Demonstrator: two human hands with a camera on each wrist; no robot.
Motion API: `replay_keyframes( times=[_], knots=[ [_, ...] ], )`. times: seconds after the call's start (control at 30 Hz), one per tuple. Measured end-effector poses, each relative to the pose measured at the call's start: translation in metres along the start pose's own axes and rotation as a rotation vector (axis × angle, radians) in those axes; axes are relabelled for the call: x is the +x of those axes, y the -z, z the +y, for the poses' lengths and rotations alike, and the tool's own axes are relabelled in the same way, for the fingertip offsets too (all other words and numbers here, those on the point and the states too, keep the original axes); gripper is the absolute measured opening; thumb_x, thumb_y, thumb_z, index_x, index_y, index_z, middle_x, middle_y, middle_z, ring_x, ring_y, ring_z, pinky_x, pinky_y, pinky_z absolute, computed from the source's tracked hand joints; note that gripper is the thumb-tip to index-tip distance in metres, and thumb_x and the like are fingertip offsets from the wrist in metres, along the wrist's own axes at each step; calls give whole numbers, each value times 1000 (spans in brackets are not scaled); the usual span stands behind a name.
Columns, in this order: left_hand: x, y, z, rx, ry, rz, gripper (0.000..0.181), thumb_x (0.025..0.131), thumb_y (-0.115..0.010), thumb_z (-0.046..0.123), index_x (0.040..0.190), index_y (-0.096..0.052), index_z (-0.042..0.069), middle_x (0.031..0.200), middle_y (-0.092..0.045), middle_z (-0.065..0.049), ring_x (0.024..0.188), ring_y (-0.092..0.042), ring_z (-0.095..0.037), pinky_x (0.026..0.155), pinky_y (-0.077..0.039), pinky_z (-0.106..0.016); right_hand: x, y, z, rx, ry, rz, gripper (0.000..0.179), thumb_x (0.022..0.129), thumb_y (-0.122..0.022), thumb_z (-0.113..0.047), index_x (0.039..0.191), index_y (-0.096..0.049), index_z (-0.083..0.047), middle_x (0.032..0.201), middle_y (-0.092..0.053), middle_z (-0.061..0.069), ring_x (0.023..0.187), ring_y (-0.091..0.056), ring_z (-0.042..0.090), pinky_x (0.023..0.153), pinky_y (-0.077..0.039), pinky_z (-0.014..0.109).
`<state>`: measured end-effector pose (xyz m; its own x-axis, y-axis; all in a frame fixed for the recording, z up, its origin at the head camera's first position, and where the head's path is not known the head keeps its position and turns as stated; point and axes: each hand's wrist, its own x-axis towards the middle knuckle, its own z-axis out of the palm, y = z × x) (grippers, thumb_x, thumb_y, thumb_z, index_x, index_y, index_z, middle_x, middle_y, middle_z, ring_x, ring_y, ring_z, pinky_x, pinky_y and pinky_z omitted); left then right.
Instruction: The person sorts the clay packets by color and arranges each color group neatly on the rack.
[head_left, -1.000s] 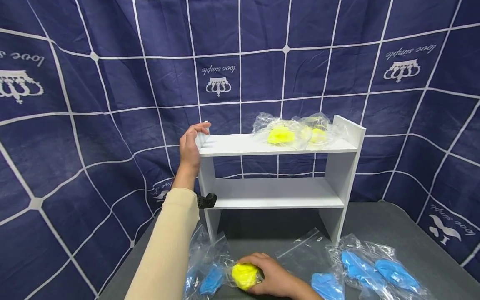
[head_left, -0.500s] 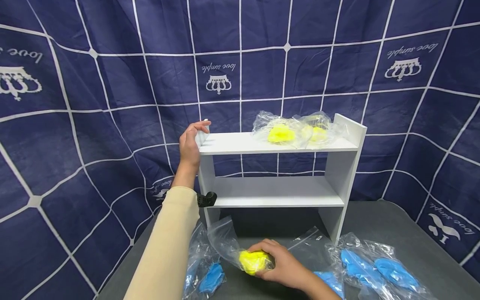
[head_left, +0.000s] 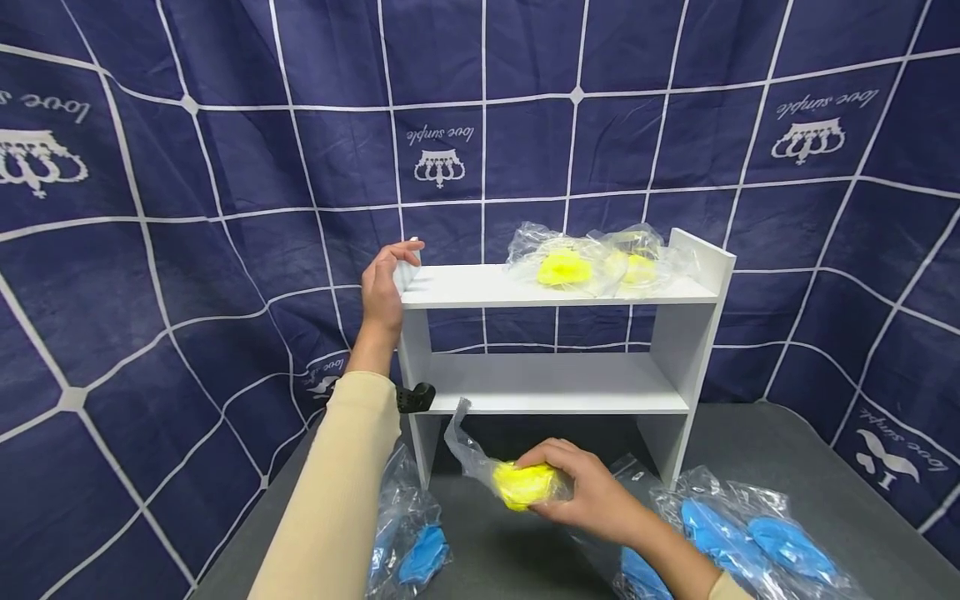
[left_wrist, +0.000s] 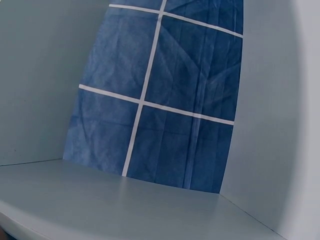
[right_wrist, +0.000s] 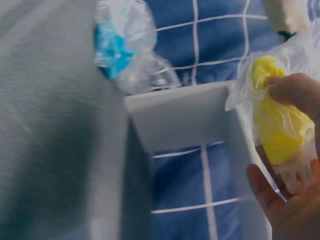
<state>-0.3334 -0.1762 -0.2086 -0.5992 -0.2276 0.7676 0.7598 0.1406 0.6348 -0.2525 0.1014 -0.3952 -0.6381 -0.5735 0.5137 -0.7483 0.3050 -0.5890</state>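
My left hand [head_left: 385, 285] grips the upper left side panel of a white two-tier shelf [head_left: 555, 385], its fingers bent over the panel's top edge. My right hand [head_left: 592, 492] holds a clear plastic bag [head_left: 472, 457] with a soft yellow lump [head_left: 523, 486] inside, off the table in front of the shelf's lower opening. In the right wrist view, the thumb presses on the yellow lump [right_wrist: 280, 125] through the film, with fingers beneath it. Two similar bags with yellow lumps [head_left: 564, 267] lie on the right part of the top board. The left wrist view shows only the shelf's inner boards [left_wrist: 125, 205] and cloth behind.
Clear bags with blue lumps lie on the dark grey table [head_left: 495, 558]: one group [head_left: 423, 554] at the left, others [head_left: 791, 550] at the right, one blue lump [head_left: 643, 575] partly behind the right forearm. Blue checked cloth [head_left: 225, 167] hangs behind and at both sides.
My right hand has lifted the bag with the yellow lump off the table, moving it up and rightward; the bag's loose end now trails up to the left. The left hand stays on the shelf.
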Motion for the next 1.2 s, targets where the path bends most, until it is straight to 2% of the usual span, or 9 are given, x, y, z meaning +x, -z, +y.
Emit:
replay_keyframes(
  times=[0.07, 0.13, 0.3, 0.5, 0.7, 0.77, 0.93, 1.07, 1.2],
  knots=[
    [0, 0, -1, -6, -11, -1, 37, 89, -32, 12, 86, -52, -19, 123, -61, -36, 134, -50, -40, 107, -34, -24, 6, 10, -8, -29, 29, 17, 53, 74, -82, -5, 118, -66, -29, 115, -68, -9, 99, -58, 6, 80, -52, 25],
    [5, 0, -13, -15, -21, 9, 37, 89, -33, 14, 85, -53, -17, 122, -62, -34, 133, -52, -38, 107, -35, -24, 13, 21, -16, -52, 55, 27, 52, 74, -82, -5, 118, -66, -28, 116, -68, -8, 100, -59, 6, 81, -53, 25],
    [14, 2, -41, -21, -24, 35, 30, 88, -35, 19, 77, -58, 3, 120, -68, -26, 129, -57, -26, 106, -36, -23, 26, 41, -31, -75, 122, 71, 49, 75, -81, -4, 117, -68, -25, 115, -70, -5, 101, -60, 8, 83, -53, 25],
    [13, 2, -42, -22, -13, 30, 28, 88, -34, 20, 73, -58, 18, 120, -68, -25, 130, -57, -25, 110, -35, -26, 39, 61, -50, -97, 174, 120, 48, 72, -80, -1, 115, -69, -21, 114, -70, -2, 105, -61, 10, 85, -53, 26],
    [15, 3, -40, -16, -33, 20, 38, 89, -34, 20, 83, -56, -10, 120, -67, -26, 130, -56, -27, 108, -36, -25, 63, 79, -70, -170, 185, 255, 43, 74, -83, -5, 114, -71, -17, 113, -71, -1, 103, -62, 10, 82, -53, 24],
    [16, 2, -41, -22, -35, 19, 39, 89, -34, 19, 86, -54, -14, 120, -67, -27, 129, -57, -27, 106, -37, -24, 72, 85, -77, -195, 168, 297, 42, 76, -84, -8, 115, -71, -16, 114, -71, 0, 103, -62, 11, 82, -53, 26],
    [17, 1, -41, -11, -29, 28, 37, 89, -34, 19, 86, -53, -13, 119, -67, -25, 127, -58, -24, 105, -37, -23, 101, 100, -92, -258, 104, 331, 43, 80, -82, -14, 121, -70, -17, 120, -71, 1, 109, -63, 16, 84, -51, 35],
    [16, 2, -40, 15, -14, 25, 38, 90, -34, 20, 86, -55, -11, 122, -68, -23, 128, -57, -24, 106, -36, -24, 126, 106, -99, -240, 58, 373, 42, 82, -79, -15, 123, -68, -16, 122, -69, 3, 109, -60, 18, 85, -48, 37],
    [15, 1, -40, 17, -7, 24, 38, 91, -32, 22, 86, -54, -10, 124, -67, -22, 131, -55, -26, 108, -33, -26, 150, 106, -101, -231, 60, 440, 38, 84, -75, -17, 121, -68, -13, 121, -68, 6, 107, -60, 19, 85, -48, 37]
  ],
)
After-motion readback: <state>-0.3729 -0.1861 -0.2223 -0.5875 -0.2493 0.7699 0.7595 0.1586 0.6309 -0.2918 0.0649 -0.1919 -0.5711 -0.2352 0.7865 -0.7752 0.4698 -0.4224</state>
